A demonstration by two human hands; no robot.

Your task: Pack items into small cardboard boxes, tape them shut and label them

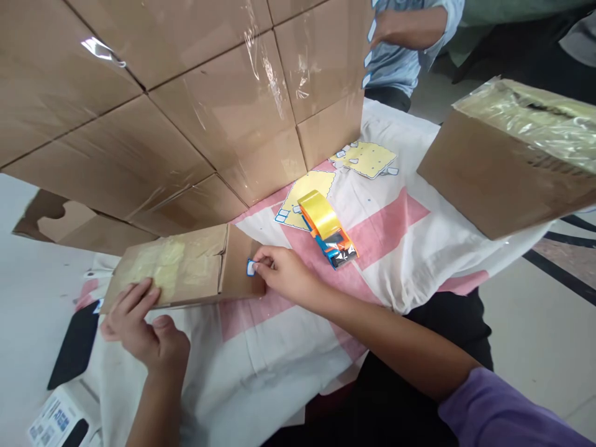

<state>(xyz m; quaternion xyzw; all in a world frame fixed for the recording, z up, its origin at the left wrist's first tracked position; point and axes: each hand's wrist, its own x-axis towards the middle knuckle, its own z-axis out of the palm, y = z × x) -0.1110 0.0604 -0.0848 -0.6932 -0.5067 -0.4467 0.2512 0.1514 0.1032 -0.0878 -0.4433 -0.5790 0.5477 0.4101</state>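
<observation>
A small taped cardboard box (186, 267) lies on the cloth-covered table (261, 366) in front of me. My left hand (144, 326) rests on its near top edge, fingers spread over the yellowish tape. My right hand (284, 273) presses a small white sticker with a blue border (251, 267) against the box's right end face. An orange and blue tape dispenser (328, 231) with a yellow roll lies just beyond my right hand.
A wall of stacked taped cartons (195, 105) rises behind the box. Yellow sticker sheets (365, 158) lie on the cloth. A larger carton (507, 161) sits at the right. Another person's arm (410, 28) reaches in at the top. A black phone (74, 351) lies at the left.
</observation>
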